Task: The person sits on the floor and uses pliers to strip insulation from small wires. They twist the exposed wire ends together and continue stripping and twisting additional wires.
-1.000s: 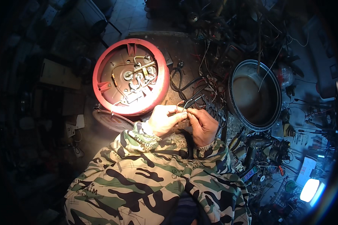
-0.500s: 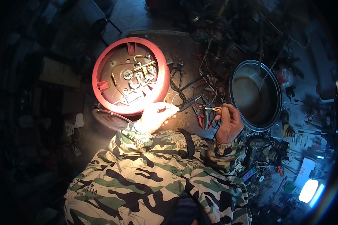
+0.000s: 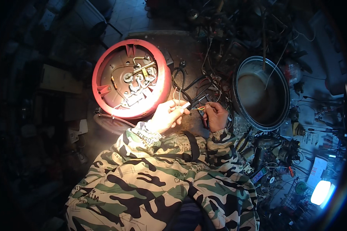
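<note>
My left hand (image 3: pixel 166 116) is closed, pinching a small white piece (image 3: pixel 186 105) between thumb and fingers. Thin wires (image 3: pixel 177 93) rise from beside those fingers toward a red round appliance base (image 3: pixel 165 90). That base lies upturned at the left, with metal terminals, wires and a bracket (image 3: pixel 140 71) showing inside. Opposite, my right hand (image 3: pixel 216 115) pinches thin red and yellow wires (image 3: pixel 201 108), their ends pointing at the white piece. A narrow gap seems to part the wire ends from it; whether they touch I cannot tell. Pliers (image 3: pixel 205 122) lie partly hidden beneath my right hand.
Right of my hands stands a large round metal pot (image 3: pixel 239 111). A black cord (image 3: pixel 187 86) and tangled wires lie on the bench between base and pot. Tools and parts crowd the right side, near a bright lamp (image 3: pixel 320 192). A perforated oval panel (image 3: pixel 113 125) sits below the base.
My right hand has moved left with the red and yellow wires, close to my left hand. My left hand has shifted slightly right, and the white piece now shows in its fingertips.
</note>
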### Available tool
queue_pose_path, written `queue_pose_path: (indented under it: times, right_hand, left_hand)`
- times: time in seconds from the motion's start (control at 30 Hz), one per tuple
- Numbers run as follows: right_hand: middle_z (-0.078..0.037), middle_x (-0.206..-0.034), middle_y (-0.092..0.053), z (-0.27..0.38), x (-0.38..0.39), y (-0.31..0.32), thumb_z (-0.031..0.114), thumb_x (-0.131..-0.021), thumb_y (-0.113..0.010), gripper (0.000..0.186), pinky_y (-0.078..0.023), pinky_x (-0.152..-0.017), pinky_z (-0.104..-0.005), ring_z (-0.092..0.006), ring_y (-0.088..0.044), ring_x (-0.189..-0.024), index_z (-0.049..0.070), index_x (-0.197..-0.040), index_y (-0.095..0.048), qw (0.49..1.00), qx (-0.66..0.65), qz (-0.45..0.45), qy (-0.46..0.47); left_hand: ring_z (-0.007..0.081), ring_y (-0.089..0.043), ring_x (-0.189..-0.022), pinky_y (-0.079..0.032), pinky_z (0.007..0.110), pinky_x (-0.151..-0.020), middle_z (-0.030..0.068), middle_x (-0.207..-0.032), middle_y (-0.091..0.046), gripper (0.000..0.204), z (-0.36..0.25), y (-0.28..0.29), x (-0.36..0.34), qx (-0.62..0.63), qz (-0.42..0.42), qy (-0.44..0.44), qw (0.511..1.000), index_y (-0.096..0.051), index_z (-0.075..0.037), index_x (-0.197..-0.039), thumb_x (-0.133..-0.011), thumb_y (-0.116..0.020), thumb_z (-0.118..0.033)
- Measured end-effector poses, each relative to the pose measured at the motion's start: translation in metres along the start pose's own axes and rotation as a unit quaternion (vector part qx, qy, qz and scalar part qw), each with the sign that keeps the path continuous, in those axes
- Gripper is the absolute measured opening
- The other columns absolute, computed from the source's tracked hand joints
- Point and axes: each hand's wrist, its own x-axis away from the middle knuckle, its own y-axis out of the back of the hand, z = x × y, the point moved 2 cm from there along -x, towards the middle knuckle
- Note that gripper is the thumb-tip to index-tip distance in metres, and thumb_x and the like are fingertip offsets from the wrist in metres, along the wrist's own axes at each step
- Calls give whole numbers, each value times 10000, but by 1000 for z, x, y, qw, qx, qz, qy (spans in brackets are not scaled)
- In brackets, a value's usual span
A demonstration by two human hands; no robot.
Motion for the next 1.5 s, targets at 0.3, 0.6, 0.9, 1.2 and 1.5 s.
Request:
queue_pose_path:
  times: [0.3,0.6,0.9,1.2,1.5]
  right_hand:
    - [-68,-838,-658,0,-3,-11,127,-916,-676,364,-516,-686,-280,-119,-626,-755,-14,-1245,-610,937,347,23,37]
    - [-87,-899,-672,64,27,-40,21,-905,-673,147,-497,-697,-221,-112,-621,-768,-56,-1027,-702,978,-75,170,91]
    - [-72,-735,-622,53,19,-24,195,-965,-649,205,-515,-526,-296,-130,-575,-572,-10,-961,-645,941,-324,90,-47]
    - [-66,-725,-615,65,19,-28,227,-985,-619,216,-493,-500,-288,-129,-561,-552,17,-931,-625,939,-330,63,-70]
    - [-60,-707,-618,70,12,-28,226,-985,-618,219,-466,-464,-281,-122,-544,-516,19,-916,-635,937,-321,116,-70]
  left_hand:
    - [60,-562,-604,-429,170,-461,124,-946,-687,226,0,0,4,15,34,-19,999,-547,38,-1109,-968,-609,-127]
    - [53,-520,-604,-367,155,-477,116,-927,-681,311,2,-4,6,79,98,19,992,-543,36,-1157,-977,-622,-205]
    - [69,-453,-586,-372,197,-505,34,-768,-576,436,16,6,4,171,85,38,981,-607,23,-1070,-1011,-529,-402]
    - [72,-456,-583,-382,204,-509,-3,-710,-519,363,8,-3,12,56,79,41,994,-634,10,-948,-982,-613,-350]
    - [66,-436,-562,-352,204,-490,-1,-697,-511,356,8,-3,13,41,133,41,989,-629,19,-963,-998,-588,-332]
